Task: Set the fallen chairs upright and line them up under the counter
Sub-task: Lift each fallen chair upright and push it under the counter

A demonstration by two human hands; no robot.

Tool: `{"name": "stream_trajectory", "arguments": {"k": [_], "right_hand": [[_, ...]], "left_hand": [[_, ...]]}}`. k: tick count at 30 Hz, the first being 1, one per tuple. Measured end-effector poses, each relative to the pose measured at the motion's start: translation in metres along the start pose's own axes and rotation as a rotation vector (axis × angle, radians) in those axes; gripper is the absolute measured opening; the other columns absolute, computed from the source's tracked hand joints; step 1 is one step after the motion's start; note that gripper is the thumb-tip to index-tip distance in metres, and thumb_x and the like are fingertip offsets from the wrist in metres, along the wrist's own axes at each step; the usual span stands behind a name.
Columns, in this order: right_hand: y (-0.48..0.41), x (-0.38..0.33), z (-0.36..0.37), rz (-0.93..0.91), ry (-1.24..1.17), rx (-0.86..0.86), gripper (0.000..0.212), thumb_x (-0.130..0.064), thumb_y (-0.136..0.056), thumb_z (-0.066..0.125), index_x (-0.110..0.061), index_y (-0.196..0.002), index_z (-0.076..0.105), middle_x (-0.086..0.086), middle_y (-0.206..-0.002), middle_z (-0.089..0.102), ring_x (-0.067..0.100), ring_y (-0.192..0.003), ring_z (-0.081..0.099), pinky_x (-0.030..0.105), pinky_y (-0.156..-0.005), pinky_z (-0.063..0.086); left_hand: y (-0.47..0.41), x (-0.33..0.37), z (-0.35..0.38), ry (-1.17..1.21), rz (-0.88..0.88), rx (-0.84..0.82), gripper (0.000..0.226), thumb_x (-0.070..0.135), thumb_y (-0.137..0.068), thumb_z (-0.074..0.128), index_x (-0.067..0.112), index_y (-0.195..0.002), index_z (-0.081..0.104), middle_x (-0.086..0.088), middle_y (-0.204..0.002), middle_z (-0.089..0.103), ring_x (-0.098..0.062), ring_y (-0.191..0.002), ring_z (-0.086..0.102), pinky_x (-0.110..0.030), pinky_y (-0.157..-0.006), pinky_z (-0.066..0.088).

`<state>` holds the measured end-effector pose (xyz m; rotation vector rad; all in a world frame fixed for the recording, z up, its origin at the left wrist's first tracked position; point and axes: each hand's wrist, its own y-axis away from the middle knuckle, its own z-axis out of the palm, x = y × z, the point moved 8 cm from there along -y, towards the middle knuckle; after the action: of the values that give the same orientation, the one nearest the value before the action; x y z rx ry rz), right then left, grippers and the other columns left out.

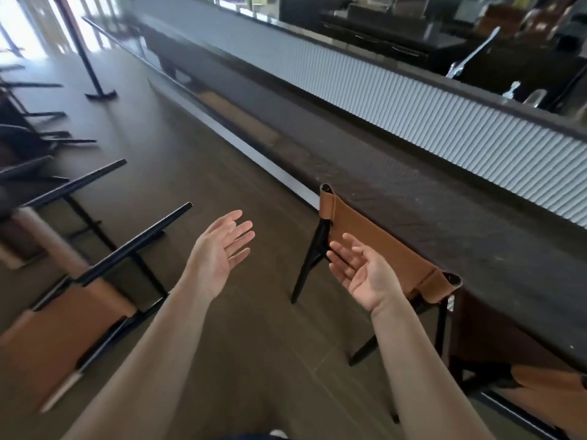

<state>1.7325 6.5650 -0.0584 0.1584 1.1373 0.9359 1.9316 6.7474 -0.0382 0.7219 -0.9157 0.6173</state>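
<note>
Upright chair (pixel 384 246): tan backrest right against the dark worktop (pixel 460 217) edge, seat tucked under. I judge it already parked in its slot. Another tan chair (pixel 549 392) shows at the bottom right, also at the worktop and partly cut off.

Fallen chair (pixel 63 338) lies on its side on the floor (pixel 254 344) at my left, black legs sticking out toward the middle, well apart from the worktop. More fallen chairs (pixel 31 138) lie further back on the left, dark and blurred. Those are not yet lifted.

Left hand (pixel 219 252): spread, palm up, fingers straight and slightly fanned, holding nothing, hanging in the air between the fallen chair and the upright one.

Right hand (pixel 359 271): also spread, palm up, fingers loosely extended, nothing in it. It overlaps the upright chair's backrest and black frame in view; I cannot tell whether the fingertips touch it, and it looks just beside.

My read: both hands are free because the upright chair is in place, and the near fallen chair on the left looks like the next pick.
</note>
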Motion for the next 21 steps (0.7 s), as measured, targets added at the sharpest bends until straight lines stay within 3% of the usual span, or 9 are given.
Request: {"name": "stream_trajectory", "arguments": {"k": [3, 8, 17, 21], "right_hand": [[0.010, 0.023, 0.029, 0.030, 0.052, -0.043, 0.032, -0.012, -0.101, 0.038, -0.014, -0.114, 0.067, 0.011, -0.108, 0.074, 0.025, -0.100, 0.070, 0.037, -0.083, 0.054], [0.041, 0.082, 0.088, 0.085, 0.132, -0.119, 0.032, -0.012, -0.100, 0.038, -0.015, -0.113, 0.068, 0.009, -0.108, 0.074, 0.024, -0.102, 0.070, 0.036, -0.082, 0.054], [0.131, 0.238, 0.182, 0.218, 0.161, -0.281, 0.031, -0.011, -0.099, 0.039, -0.014, -0.110, 0.067, 0.007, -0.097, 0.076, 0.020, -0.086, 0.073, 0.033, -0.081, 0.053], [0.174, 0.311, 0.219, 0.307, 0.207, -0.333, 0.029, -0.012, -0.099, 0.040, -0.015, -0.109, 0.067, 0.007, -0.098, 0.076, 0.021, -0.093, 0.071, 0.035, -0.084, 0.053]], "left_hand": [[0.026, 0.014, -0.035, -0.010, 0.023, 0.059, 0.029, 0.016, -0.100, 0.044, 0.023, -0.120, 0.063, -0.003, -0.120, 0.068, -0.017, -0.108, 0.066, -0.036, -0.089, 0.051], [0.080, 0.036, -0.117, 0.028, 0.062, 0.171, 0.028, 0.014, -0.099, 0.045, 0.020, -0.119, 0.063, -0.004, -0.120, 0.068, -0.018, -0.108, 0.066, -0.039, -0.095, 0.050], [0.205, 0.070, -0.270, 0.023, 0.142, 0.294, 0.029, 0.014, -0.097, 0.046, 0.016, -0.121, 0.062, -0.006, -0.121, 0.068, -0.022, -0.111, 0.065, -0.038, -0.093, 0.049], [0.269, 0.078, -0.345, 0.006, 0.155, 0.433, 0.026, 0.013, -0.096, 0.048, 0.018, -0.117, 0.064, -0.002, -0.114, 0.071, -0.020, -0.108, 0.066, -0.035, -0.092, 0.048]]}}
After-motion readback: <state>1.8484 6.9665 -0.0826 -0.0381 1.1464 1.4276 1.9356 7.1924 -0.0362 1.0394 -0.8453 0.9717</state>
